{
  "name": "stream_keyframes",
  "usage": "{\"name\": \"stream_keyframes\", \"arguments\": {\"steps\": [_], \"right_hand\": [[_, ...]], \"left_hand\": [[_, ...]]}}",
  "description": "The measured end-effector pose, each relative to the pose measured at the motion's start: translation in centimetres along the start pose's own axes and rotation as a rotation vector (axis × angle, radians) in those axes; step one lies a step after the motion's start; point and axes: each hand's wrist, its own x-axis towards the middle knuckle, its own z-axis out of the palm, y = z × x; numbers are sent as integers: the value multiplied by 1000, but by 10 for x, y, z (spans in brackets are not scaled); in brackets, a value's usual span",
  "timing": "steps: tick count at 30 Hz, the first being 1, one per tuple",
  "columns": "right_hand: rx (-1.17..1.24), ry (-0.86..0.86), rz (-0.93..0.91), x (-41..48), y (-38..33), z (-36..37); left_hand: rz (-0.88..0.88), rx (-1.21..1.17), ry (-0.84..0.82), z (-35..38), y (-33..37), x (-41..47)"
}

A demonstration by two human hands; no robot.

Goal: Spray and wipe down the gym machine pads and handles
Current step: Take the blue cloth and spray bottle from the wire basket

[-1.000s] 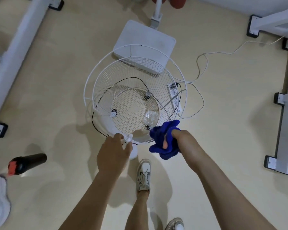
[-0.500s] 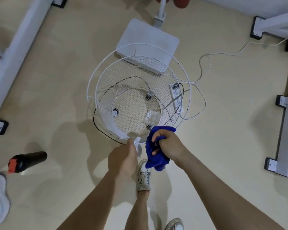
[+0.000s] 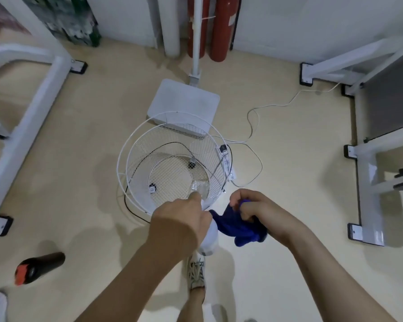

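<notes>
Blue cloth [image 3: 237,226] — bunched inside right fingers [image 3: 256,206]

The bare left hand [image 3: 179,219] and bare right hand [image 3: 254,210] end 2 bare forearms [image 3: 130,282]; a bare shin [image 3: 193,307] meets 1 grey-and-white lace-up fabric sneaker [image 3: 196,273] with pale laces

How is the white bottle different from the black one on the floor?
The white bottle is gripped in the left hand, off the floor; the black bottle lies on its side on the floor, untouched. The white bottle is white wherever it shows; the black bottle has a red cap. Both are bottles.
</notes>
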Motion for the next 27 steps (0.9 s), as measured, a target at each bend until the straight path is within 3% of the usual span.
{"name": "stream_keyframes", "arguments": {"steps": [3,5,7,10,13,16,18,20,23,27], "right_hand": [[-366,-92,-94,-39,-9,2],[-571,33,-246,-55,-10,11],[-631,247,-408,-73,-5,14],[-604,483,-516,-105,-4,4],[-493,492,-505,-144,-4,-15],[-266,501,-529,-189,11,-49],[-157,592,-574,-210,17,-70],[11,667,-574,-237,24,-92],[320,715,-560,-278,38,-126],[616,796,-582,-319,52,-156]], "left_hand": [[-67,-144,52,-35,31,2],[-99,-242,77,-58,51,2],[-99,-281,85,-76,78,-5],[-101,-416,114,-92,119,-21],[-83,-620,59,-102,158,-41],[38,-1160,-97,-109,198,-66],[68,-1404,-37,-106,213,-77],[66,-1310,108,-97,238,-92],[116,-998,175,-76,292,-112],[297,-430,446,-62,360,-126]]}}
